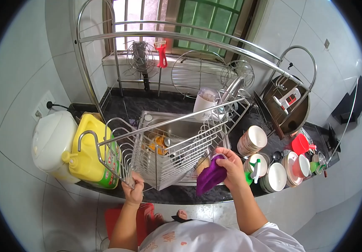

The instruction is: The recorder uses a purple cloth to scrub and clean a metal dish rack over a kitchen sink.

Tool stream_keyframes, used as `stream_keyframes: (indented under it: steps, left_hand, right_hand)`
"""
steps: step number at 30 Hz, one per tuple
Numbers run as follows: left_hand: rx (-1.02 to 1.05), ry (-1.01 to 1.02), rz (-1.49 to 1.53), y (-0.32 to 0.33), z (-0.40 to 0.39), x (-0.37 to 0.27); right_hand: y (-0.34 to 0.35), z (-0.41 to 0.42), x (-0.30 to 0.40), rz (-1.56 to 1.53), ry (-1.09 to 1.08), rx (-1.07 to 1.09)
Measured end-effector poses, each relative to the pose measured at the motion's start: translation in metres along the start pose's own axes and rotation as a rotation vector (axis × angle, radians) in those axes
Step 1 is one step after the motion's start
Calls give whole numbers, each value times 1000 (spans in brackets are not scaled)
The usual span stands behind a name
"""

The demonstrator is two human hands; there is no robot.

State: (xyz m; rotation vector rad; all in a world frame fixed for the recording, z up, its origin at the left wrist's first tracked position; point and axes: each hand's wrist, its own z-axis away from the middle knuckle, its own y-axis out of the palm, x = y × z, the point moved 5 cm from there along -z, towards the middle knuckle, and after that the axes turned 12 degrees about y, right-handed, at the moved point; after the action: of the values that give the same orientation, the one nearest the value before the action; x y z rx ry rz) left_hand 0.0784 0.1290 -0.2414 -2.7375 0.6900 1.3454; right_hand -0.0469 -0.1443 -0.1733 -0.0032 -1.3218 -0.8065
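My left hand (133,190) grips the lower left end of a metal wire dish rack (174,148), which is tilted over a stainless steel sink (177,126). In my right hand (231,167) is a purple cloth (210,176), held at the rack's right side near the counter's front edge. Something tan, perhaps a sponge (203,165), shows just behind the cloth. An orange-yellow item (158,145) lies in the sink, seen through the rack's wires. The curved faucet (233,89) rises behind the rack, beside a white container with a clear lid (206,97).
Left of the sink stand a yellow detergent jug (88,138) and a white appliance (54,138). Stacked bowls (253,138), a spray bottle (255,171) and a red cup (302,144) crowd the right counter. A large steel frame (181,34) arches overhead; a red stool (114,220) is below.
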Motion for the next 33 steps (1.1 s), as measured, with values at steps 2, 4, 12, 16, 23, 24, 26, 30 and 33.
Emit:
stream_keyframes:
  steps: [2,4,12,16,23,24,26,30,33]
  left_hand:
    - [-41,25,28,-3,0,2]
    - [-36,22,22,-2,1,4]
    - [-24,48,27,-5,8,8]
    - [-29,23,25,2,7,1]
    - [-33,41,-18,7,8,-2]
    - [-33,45,-16,6,7,-1]
    - [-45,19,22,3,9,2]
    - [-56,21,34,2,8,0]
    - [-44,35,25,1,10,2]
  right_hand:
    - [0,4,2,35,-55,5]
    - [2,2,6,76,-206,-22]
    - [21,-14,14,92,-328,-254]
    - [26,-16,12,-28,-262,-310]
    - [20,-21,12,-104,-244,-322]
    - [19,-21,14,-104,-248,-321]
    - [18,-20,13,-124,-184,-285]
    - [20,-8,8,-115,-256,-267]
    - [31,-2,16,-90,-387,-266]
